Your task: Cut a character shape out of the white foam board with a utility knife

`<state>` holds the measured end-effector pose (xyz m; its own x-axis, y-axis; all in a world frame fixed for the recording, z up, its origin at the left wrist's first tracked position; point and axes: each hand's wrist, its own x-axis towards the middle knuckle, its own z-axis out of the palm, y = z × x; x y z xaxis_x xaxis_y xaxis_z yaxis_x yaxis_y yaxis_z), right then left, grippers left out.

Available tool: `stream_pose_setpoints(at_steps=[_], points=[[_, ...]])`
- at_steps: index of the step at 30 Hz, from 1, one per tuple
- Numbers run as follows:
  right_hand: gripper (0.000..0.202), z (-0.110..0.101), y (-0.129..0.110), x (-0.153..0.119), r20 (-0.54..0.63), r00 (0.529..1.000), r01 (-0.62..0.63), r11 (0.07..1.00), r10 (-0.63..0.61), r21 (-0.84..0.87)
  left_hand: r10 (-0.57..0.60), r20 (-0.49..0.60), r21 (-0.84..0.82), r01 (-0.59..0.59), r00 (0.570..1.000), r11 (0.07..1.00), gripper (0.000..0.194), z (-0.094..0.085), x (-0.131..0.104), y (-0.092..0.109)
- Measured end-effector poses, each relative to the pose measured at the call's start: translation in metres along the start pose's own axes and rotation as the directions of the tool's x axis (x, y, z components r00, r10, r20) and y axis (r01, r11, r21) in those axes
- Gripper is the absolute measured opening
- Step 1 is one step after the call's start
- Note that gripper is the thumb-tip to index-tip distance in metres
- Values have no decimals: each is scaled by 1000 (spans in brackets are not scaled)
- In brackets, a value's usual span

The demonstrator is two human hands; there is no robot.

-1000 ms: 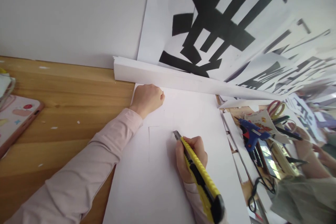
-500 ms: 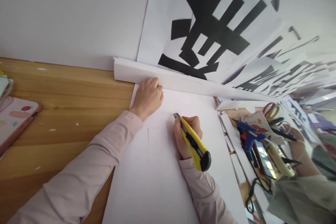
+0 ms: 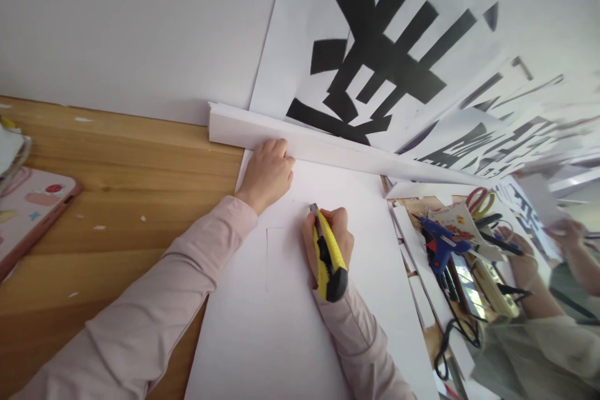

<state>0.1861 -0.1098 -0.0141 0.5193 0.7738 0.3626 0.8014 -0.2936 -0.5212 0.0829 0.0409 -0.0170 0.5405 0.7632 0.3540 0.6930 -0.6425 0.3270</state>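
Observation:
My right hand (image 3: 341, 232) grips a yellow and black utility knife (image 3: 330, 256). Its metal blade end points toward the far side, over a large white sheet (image 3: 262, 344). Thin lines forming a corner show on this sheet, left of the knife. My left hand (image 3: 267, 175) rests near the sheet's far left corner, knuckles up, fingers curled and closed, beside a long white folded strip (image 3: 300, 140). Nothing shows in those fingers, though the fingertips are partly hidden.
A phone in a pink case (image 3: 32, 212) lies on the wooden table (image 3: 178, 156) at left. Sheets with black characters (image 3: 379, 50) stand behind. To the right are a blue glue gun (image 3: 443, 244), scissors (image 3: 480, 201), a black cable (image 3: 443, 347) and a co-worker's hand (image 3: 522, 262).
My right hand has shifted slightly left, and the knife has turned so its handle points more toward me. My left hand stays in place. Farther right, another hand with white paper has appeared.

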Motion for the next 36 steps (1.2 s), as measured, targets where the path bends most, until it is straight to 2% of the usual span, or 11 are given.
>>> stream_pose_setpoints(at_steps=[5, 15, 23, 36], points=[[13, 1, -5, 4, 53, 998, 27, 998, -30, 52, 4, 3, 1, -4, 1000, 1000, 26, -1, -1, -1], [17, -3, -3, 3, -10, 1000, 26, 980, -25, 198, 10, -15, -32, -11, 1000, 999, 24, 1, 0, -1], [21, -9, -13, -7, -35, 999, -26, 981, 33, 190, 17, -26, -23, -18, 1000, 1000, 25, 1, 0, -1], [19, -22, -1, -23, 23, 999, -29, 972, 24, 235, 8, -6, -36, -8, 1000, 999, 24, 0, -1, -1]])
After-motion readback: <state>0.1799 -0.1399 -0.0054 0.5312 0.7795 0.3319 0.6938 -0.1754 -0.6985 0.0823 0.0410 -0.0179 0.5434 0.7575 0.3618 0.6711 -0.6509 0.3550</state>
